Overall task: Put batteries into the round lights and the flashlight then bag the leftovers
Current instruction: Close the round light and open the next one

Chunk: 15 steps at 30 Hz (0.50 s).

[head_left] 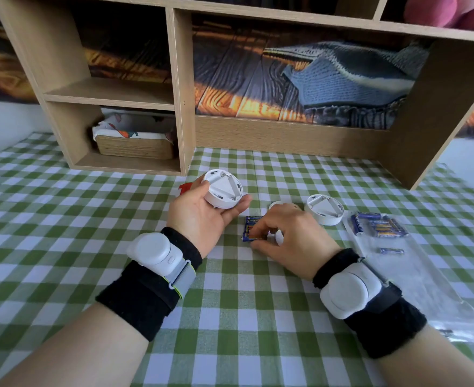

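Two hands are over the checked tablecloth [230,308]. My left hand [202,216] is raised off the cloth, palm up, with thumb and fingers curled round a white round light [223,189]; its open back faces up and the battery slots show bare. My right hand [289,236] is lower, just right of it, with fingertips bent down and pinching at a small pack of blue batteries [251,229] that lies on the cloth. Something small and white sits under those fingers too; I cannot tell what it is.

Just past my right hand lies a white disc [279,204], mostly hidden by my knuckles. Beside it to the right a second round light [324,209] rests on the cloth, back open, slots bare. Further right a clear plastic bag [425,289] lies flat, with a heap of loose blue batteries [378,224] on its far end and a single battery [391,250] apart, nearer me.

Something red [185,188] peeks out behind my left hand. Both wrists wear black bands with white units. A wooden shelf [180,93] stands at the back of the table, with a basket [135,146] in its lower left compartment.
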Tool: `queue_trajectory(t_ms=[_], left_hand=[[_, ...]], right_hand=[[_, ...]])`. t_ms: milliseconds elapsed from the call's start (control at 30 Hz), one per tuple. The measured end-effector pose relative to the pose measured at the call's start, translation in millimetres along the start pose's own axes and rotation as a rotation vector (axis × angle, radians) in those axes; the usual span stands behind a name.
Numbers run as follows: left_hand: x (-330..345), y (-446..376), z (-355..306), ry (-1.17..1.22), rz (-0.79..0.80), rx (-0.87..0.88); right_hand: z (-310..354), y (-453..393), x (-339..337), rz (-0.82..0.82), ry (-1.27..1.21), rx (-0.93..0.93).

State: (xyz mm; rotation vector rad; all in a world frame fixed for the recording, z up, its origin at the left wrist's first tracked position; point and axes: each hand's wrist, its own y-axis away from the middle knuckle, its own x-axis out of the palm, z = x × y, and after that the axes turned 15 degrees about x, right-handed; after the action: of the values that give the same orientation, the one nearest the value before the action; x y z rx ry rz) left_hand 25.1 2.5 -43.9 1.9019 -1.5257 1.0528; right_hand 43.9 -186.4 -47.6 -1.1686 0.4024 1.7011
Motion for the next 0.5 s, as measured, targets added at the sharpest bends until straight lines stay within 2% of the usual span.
queue_trajectory(t_ms=[100,367,500], left_hand=[[-0.1,-0.4,1.1,0.005,0.003,-0.003],[0.2,0.4,1.2,0.002,0.049,-0.010],[0.5,0.9,1.0,-0.054,0.092,-0.027]], right_hand=[[-3.0,-0.9,1.5,0.022,0.075,-0.016],[-5.9,-3.2,2.7,0.036,0.063,0.016],[-4.7,-2.4,-1.7,-0.112,-0.042,0.070]])
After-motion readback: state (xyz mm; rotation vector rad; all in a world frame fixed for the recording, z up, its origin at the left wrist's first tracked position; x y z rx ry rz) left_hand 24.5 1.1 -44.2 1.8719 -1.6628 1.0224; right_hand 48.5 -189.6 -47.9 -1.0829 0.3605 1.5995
